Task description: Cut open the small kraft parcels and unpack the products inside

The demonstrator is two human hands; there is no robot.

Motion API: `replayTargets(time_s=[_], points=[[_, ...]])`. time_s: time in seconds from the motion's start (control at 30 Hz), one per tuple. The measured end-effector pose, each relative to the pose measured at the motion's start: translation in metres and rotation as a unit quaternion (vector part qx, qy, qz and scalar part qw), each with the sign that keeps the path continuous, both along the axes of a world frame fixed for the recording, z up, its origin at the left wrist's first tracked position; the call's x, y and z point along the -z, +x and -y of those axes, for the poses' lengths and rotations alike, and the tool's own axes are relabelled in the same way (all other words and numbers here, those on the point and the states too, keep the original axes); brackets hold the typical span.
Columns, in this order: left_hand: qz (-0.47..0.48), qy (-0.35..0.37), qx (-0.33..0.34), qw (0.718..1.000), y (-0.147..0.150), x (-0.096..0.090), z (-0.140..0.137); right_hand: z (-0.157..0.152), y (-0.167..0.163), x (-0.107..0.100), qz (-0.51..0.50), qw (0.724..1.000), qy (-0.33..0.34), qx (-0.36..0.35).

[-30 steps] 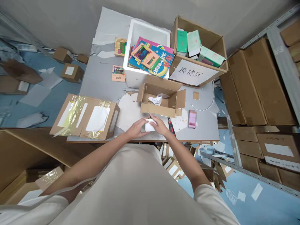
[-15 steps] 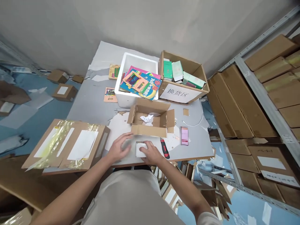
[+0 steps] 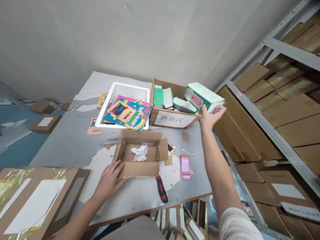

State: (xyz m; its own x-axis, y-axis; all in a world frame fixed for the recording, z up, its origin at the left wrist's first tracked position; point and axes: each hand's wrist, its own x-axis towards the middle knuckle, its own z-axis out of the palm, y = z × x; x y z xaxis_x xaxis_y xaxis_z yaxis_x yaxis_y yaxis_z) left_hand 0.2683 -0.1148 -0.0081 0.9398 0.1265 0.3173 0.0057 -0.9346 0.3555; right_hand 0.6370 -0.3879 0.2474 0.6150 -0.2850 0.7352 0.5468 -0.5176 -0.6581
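Observation:
My right hand (image 3: 212, 116) grips a green and white box (image 3: 206, 92) by its near end. That box is tilted, above the right side of a cardboard carton (image 3: 153, 117) with a handwritten paper label. Several green and pale boxes lie inside the carton. My left hand (image 3: 108, 181) touches the front left corner of a small open cardboard box (image 3: 142, 169), its fingers spread over the flap. Crumpled white paper (image 3: 140, 153) lies in this open box. Near its front right corner rests a red and black knife handle (image 3: 162, 190).
A white foam box (image 3: 106, 122) holds colourful books (image 3: 138, 115). On the table's right lies a pink, blurred item (image 3: 185, 167) near a white cable (image 3: 192, 151). A taped carton (image 3: 72, 200) stands front left. Shelves of cartons (image 3: 262, 123) border the right.
My right hand has moved from a white-faced item at the table's front edge up to the carton, holding the green and white box. My left hand has reached the open box. The view has shifted.

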Motion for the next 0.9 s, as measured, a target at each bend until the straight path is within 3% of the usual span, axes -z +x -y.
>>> replayTargets(time_s=[0.07,0.13,0.23,0.33,0.43,0.57,0.63,0.7,0.83,0.9], points=[[0.005,0.016,-0.007,1.0,-0.002,0.001,0.002,-0.033,0.054,0.02,-0.038,0.997,0.016,0.061],[0.006,0.023,-0.013,1.0,-0.004,0.001,0.004,-0.065,0.087,0.045,-0.077,0.994,0.023,0.076],[0.001,0.023,-0.02,1.0,-0.006,0.001,0.007,-0.101,0.099,0.087,-0.129,0.991,-0.004,0.047],[-0.006,0.012,-0.026,1.0,-0.005,0.001,0.009,-0.114,0.088,0.12,-0.181,0.98,-0.079,0.023],[-0.005,-0.004,-0.029,1.0,-0.004,0.0,0.009,-0.107,0.077,0.131,-0.207,0.966,-0.153,0.018],[-0.011,-0.021,-0.034,0.999,-0.002,0.001,0.008,-0.081,0.064,0.12,-0.202,0.957,-0.208,-0.022],[-0.02,-0.029,-0.035,0.999,-0.001,-0.001,0.009,-0.063,0.046,0.119,-0.185,0.963,-0.192,-0.037],[-0.029,-0.046,-0.033,0.998,-0.002,-0.005,0.01,-0.041,0.015,0.13,-0.17,0.97,-0.162,-0.068],[-0.043,-0.103,-0.022,0.993,-0.005,-0.017,0.007,0.008,-0.085,0.188,-0.233,0.958,-0.087,-0.143],[-0.046,-0.141,-0.019,0.989,-0.009,-0.019,0.001,0.025,-0.137,0.221,-0.347,0.917,-0.044,-0.191]])
